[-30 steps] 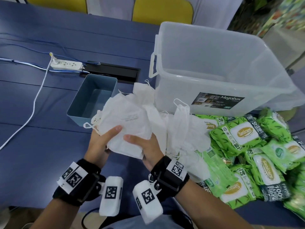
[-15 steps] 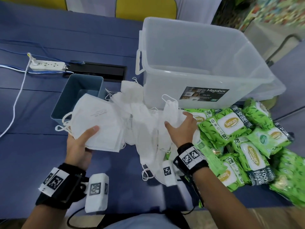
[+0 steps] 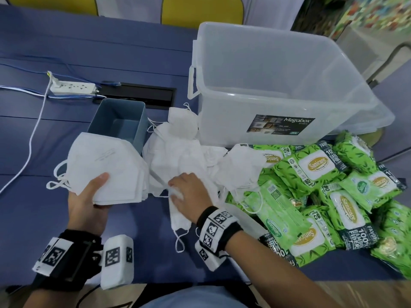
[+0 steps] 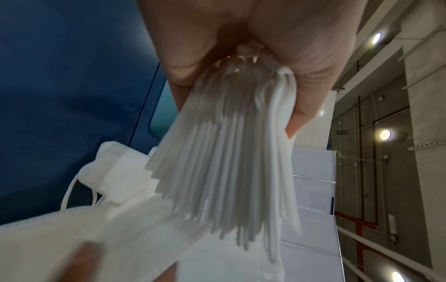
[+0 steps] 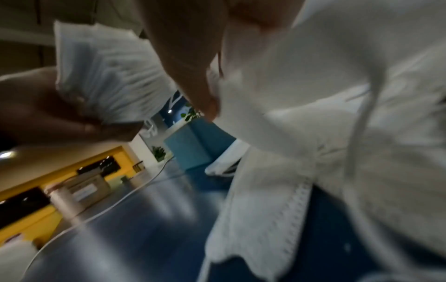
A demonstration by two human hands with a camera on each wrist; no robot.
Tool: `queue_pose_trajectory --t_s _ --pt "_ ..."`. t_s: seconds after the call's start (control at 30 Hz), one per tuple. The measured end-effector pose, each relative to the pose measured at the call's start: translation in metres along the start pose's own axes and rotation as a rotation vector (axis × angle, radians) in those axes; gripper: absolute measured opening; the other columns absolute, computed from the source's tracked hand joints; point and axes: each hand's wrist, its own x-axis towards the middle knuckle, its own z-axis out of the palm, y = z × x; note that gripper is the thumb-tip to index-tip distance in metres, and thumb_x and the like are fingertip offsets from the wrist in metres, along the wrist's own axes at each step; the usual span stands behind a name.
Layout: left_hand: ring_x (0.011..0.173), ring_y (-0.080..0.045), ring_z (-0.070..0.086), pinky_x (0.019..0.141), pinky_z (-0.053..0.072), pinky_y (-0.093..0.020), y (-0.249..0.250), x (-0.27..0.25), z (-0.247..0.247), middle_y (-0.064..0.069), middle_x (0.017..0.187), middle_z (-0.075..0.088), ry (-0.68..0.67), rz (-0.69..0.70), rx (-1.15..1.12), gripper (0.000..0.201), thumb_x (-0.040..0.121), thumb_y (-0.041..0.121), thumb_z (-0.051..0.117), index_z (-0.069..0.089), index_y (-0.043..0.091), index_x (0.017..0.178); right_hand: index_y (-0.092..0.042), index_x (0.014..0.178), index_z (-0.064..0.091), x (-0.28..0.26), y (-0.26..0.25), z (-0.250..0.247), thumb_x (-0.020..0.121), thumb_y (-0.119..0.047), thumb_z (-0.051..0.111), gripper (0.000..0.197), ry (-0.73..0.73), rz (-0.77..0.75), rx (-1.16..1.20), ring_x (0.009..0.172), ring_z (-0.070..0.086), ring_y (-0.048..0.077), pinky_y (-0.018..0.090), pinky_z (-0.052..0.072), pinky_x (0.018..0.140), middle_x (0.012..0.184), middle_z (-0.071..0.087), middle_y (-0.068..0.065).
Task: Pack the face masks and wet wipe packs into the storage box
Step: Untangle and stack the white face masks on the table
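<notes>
Masks (image 3: 106,167) gripped left-handed; right hand (image 3: 189,192) pinches another.

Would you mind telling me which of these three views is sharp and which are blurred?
Head view: mostly sharp, Megabox label on the storage box readable, edges curved by the wide lens. Left wrist: mask stack fairly clear, near foreground soft. Right wrist: dim and heavily motion-blurred throughout.

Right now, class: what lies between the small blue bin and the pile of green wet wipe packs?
In the head view, loose white face masks lie heaped between the small blue bin and the green wet wipe packs, with the right hand resting on them.
</notes>
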Motion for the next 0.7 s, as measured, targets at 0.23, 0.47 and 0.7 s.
queue_pose_trajectory --t_s 0.23,0.47,0.7 --pt "0.123 -0.022 0.056 0.096 0.049 -0.04 0.002 -0.003 -0.023 -0.01 0.14 0.052 0.076 0.027 -0.008 0.046 0.093 0.008 0.05 0.047 0.011 0.139 -0.024 0.131 0.051 -0.011 0.026 0.002 0.077 -0.051 0.07 0.063 -0.271 0.136 0.005 0.137 0.024 0.02 0.039 0.019 0.115 0.146 0.032 0.004" --pt "0.124 -0.023 0.055 0.095 0.049 -0.04 -0.001 -0.008 -0.024 -0.008 0.139 0.053 0.087 -0.014 -0.008 0.045 0.093 0.01 0.05 0.049 0.015 0.138 -0.016 0.143 0.028 0.037 0.062 -0.017 0.078 -0.048 0.071 0.085 0.052 0.604 0.175 0.132 0.034 0.028 0.038 0.03 0.111 0.143 0.033 0.011" --pt "0.099 -0.004 0.066 0.078 0.055 -0.018 -0.004 -0.011 -0.009 -0.004 0.129 0.058 0.108 0.04 0.049 0.044 0.095 0.002 0.045 0.046 0.006 0.139 -0.018 0.138 0.041 0.035 0.044 0.0 0.078 -0.006 0.072 0.068 0.052 0.472 0.425 0.109 0.052 0.017 0.021 0.04 0.096 0.123 0.055 0.004"
